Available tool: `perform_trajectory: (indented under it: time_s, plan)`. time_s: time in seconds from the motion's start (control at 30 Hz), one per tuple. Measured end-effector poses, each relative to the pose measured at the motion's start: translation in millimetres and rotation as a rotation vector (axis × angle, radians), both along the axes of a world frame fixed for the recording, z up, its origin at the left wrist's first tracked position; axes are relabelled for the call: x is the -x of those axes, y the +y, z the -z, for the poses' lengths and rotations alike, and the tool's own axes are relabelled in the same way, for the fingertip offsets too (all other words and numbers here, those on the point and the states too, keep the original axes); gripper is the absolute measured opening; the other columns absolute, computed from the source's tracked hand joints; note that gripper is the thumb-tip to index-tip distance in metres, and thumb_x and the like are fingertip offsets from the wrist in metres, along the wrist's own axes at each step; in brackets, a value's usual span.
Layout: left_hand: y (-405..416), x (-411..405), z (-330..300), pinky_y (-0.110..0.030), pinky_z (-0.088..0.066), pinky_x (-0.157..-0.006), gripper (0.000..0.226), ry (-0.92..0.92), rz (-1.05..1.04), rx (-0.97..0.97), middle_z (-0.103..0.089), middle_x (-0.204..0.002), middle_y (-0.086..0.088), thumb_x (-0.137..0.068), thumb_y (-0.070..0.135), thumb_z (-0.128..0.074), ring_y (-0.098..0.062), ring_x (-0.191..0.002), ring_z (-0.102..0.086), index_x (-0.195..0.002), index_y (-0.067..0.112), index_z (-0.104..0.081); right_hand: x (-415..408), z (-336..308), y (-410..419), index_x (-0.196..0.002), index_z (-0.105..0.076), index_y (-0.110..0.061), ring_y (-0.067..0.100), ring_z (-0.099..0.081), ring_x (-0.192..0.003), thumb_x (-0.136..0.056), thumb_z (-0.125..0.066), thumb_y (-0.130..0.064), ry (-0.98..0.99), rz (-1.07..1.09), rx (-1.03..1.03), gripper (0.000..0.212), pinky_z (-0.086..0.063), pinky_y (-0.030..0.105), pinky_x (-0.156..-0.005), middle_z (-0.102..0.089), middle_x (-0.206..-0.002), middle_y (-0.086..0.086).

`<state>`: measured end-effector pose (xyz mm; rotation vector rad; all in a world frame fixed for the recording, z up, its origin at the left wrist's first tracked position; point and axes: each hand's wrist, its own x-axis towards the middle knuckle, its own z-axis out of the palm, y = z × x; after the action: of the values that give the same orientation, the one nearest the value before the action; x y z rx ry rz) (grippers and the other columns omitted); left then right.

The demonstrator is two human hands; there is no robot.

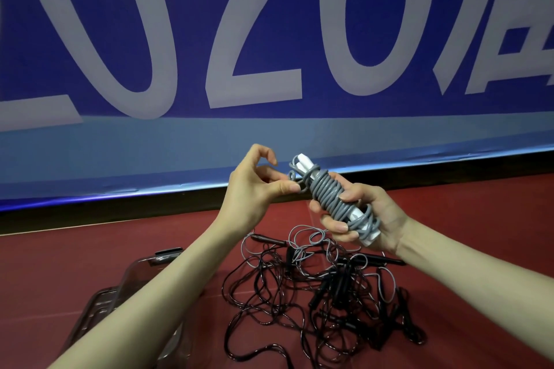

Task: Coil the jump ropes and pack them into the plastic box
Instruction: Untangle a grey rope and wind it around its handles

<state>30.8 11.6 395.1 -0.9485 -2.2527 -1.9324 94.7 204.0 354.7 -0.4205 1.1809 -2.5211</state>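
Grey jump rope (332, 198) sat wound tight round its paired white handles (305, 162), held up in the air over the red floor (90, 249) so the wraps stayed put. Right hand (359, 219) gripped the bundle, fingers (335, 226) curled round it. Left hand (254, 186) pinched the loose rope end beside the top, likely to tuck it. Tangled black ropes (314, 302) lay on the floor below; clear plastic box (99, 305) near the floor's lower-left edge, ready for packing
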Motion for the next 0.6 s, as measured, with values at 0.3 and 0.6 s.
perform_trajectory:
  time_s: [0.3, 0.6]
  plan:
    - [-2.2, 2.9, -1.4, -0.013, -0.034, -0.048, 0.039, 0.17, -0.028, 0.183, -0.066, -0.064, 0.0, -0.071, 0.013, -0.083, -0.001, -0.047, -0.048, -0.089, 0.016, -0.049, -0.4, 4.4, 5.2, -0.117, -0.043, -0.017, 0.024, -0.052, -0.049, -0.061, -0.078, -0.01, 0.054, -0.016, -0.18, 0.067, -0.045, 0.026, -0.041, -0.054, -0.092, 0.023]
    - [-1.7, 2.8, 3.3, -0.025, -0.045, -0.052, 0.026, 0.254, -0.014, 0.063, -0.046, -0.058, 0.004, -0.075, 0.007, -0.078, -0.012, -0.057, -0.045, -0.078, 0.018, -0.056, -0.4, -5.8, 5.3, -0.122, -0.042, -0.021, 0.025, -0.054, -0.049, -0.061, -0.079, -0.013, 0.105, -0.016, -0.29, 0.072, -0.046, 0.026, -0.041, -0.054, -0.092, 0.024]
